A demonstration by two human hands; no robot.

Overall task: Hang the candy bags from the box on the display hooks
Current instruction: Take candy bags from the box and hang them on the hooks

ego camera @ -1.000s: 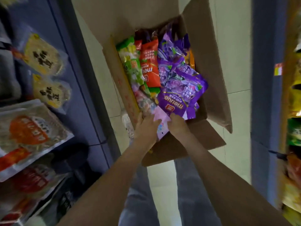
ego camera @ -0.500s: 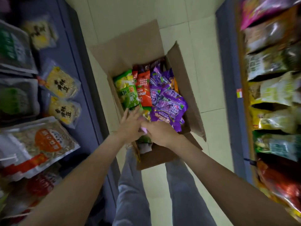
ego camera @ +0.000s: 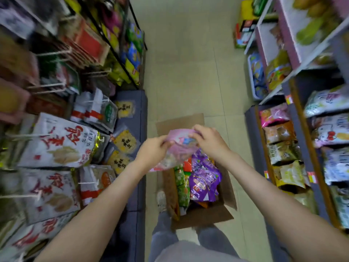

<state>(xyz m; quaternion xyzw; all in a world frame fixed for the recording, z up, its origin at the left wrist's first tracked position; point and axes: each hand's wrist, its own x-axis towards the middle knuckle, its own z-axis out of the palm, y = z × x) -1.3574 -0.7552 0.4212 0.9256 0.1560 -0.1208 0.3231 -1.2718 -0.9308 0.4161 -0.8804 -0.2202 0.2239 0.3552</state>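
Observation:
A pink candy bag [ego camera: 178, 146] is held up above the open cardboard box [ego camera: 225, 188] on the aisle floor. My left hand [ego camera: 153, 152] grips the bag's left edge and my right hand [ego camera: 209, 140] pinches its top right corner. Inside the box lie purple candy bags [ego camera: 204, 178], green ones [ego camera: 182, 188] and a red one. White display hooks [ego camera: 90, 183] stick out from the rack on the left, most carrying hanging snack bags.
Snack racks line both sides of the narrow tiled aisle: large white bags [ego camera: 60, 142] and yellow packets [ego camera: 125, 142] on the left, shelves of assorted bags [ego camera: 283, 148] on the right. My legs and a shoe [ego camera: 161, 200] stand just behind the box.
Both hands have lifted the pink bag out of the box and raised it. My head has tilted up, bringing the aisle and the racks into view.

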